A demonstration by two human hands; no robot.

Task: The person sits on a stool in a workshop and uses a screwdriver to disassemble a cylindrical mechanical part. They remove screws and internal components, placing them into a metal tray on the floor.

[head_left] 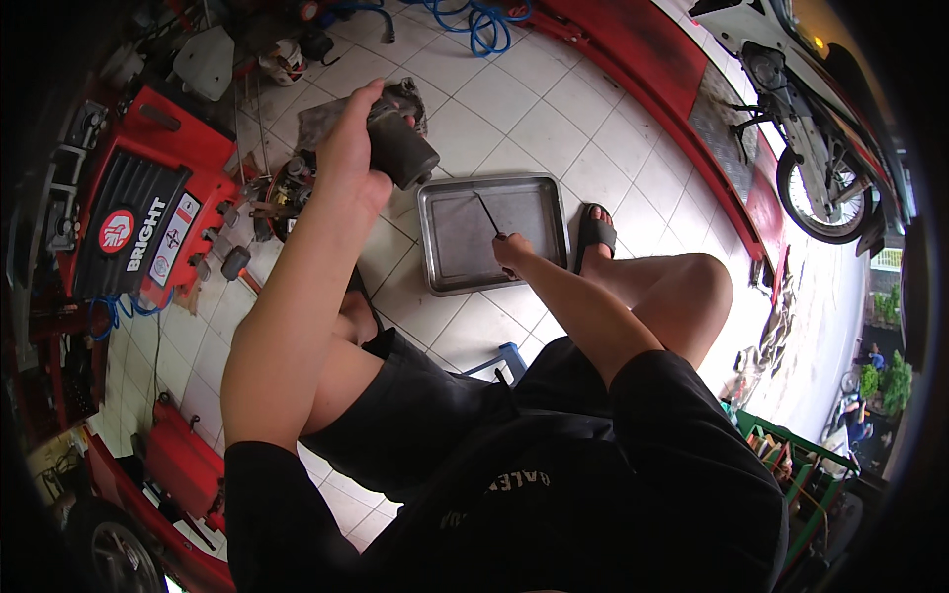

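Observation:
Raised at upper centre, my left hand (354, 148) is wrapped round a dark cylindrical part (403, 150); a greasy, irregular metal piece (403, 97) shows just beyond it, and whether the two are joined I cannot tell. Lower and to the right, my right hand (512, 252) grips a screwdriver with a long thin shaft (486, 211) angled up-left over a shallow steel tray (430, 247). The tray lies on white floor tiles between my sandalled feet, below and right of the part in my left hand.
A red tool cabinet (193, 148) stands left, with assorted tools (237, 262) beside it. Blue hose (484, 30) lies at the top. A red lift platform (682, 148) edges the right, beside a motorcycle (811, 168). A green crate (801, 450) is lower right, a blue stool (510, 358) beneath me.

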